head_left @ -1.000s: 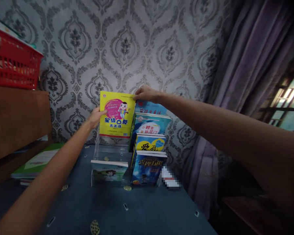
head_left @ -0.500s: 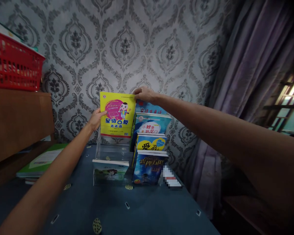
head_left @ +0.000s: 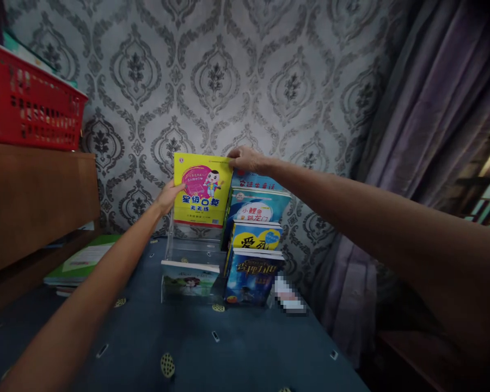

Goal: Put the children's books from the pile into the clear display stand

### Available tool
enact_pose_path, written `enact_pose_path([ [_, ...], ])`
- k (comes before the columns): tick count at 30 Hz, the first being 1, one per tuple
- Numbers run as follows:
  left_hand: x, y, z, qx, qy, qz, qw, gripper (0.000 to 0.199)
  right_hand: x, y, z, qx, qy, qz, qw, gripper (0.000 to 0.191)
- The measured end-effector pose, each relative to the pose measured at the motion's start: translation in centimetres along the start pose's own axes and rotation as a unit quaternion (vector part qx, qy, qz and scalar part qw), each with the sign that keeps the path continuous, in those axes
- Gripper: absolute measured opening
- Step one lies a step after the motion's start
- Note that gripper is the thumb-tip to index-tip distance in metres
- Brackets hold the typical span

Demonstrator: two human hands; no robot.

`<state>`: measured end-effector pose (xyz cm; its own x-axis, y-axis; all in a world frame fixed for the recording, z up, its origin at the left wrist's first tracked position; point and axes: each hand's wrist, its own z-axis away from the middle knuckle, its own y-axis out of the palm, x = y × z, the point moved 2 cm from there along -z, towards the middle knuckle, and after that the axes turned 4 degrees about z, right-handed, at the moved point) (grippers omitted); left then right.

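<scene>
A yellow workbook (head_left: 202, 209) with a cartoon child on its cover stands upright at the back left of a clear tiered book rack (head_left: 170, 242). My left hand (head_left: 170, 194) grips its left edge, thumb on the cover. My right hand (head_left: 247, 159) pinches its top right corner. To its right, several books stand in stepped rows: a pale blue book (head_left: 257, 182) at the back, a teal book (head_left: 259, 207), a yellow and blue book (head_left: 255, 238), and a dark blue book (head_left: 251, 277) in front. A green illustrated book (head_left: 190, 280) sits in the front left tier.
A red plastic basket (head_left: 36, 98) stands on a wooden cabinet (head_left: 36, 201) at the left. Green-covered books (head_left: 77, 261) lie beside it on the dark blue tablecloth (head_left: 196, 359). A blurred-out flat item (head_left: 289, 296) lies right of the rack; a purple curtain (head_left: 412, 130) hangs beyond.
The whole view has shifted slightly, so things appear a little farther right. Both hands keep their hold on the yellow workbook, which stays in nearly the same place on the rack.
</scene>
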<state>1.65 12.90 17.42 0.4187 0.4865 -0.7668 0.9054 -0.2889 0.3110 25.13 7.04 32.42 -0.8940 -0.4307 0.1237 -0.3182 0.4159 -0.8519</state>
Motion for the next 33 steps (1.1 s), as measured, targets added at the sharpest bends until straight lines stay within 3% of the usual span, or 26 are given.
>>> enact_pose_path([
  [11, -0.1, -1.6, 0.3, -0.004, -0.059, -0.072, 0.996, 0.031, 0.3, -0.2, 1.2, -0.006, -0.005, 0.011, 1.0, 0.022],
  [21, 0.6, -0.9, -0.1, -0.034, -0.031, -0.115, 0.992, 0.049, 0.2, -0.5, 1.5, -0.003, -0.004, 0.04, 0.999, 0.022],
  [33, 0.4, -0.4, 0.3, -0.059, -0.013, -0.131, 0.989, 0.04, 0.0, 0.1, 1.1, -0.007, 0.002, 0.026, 1.0, 0.019],
])
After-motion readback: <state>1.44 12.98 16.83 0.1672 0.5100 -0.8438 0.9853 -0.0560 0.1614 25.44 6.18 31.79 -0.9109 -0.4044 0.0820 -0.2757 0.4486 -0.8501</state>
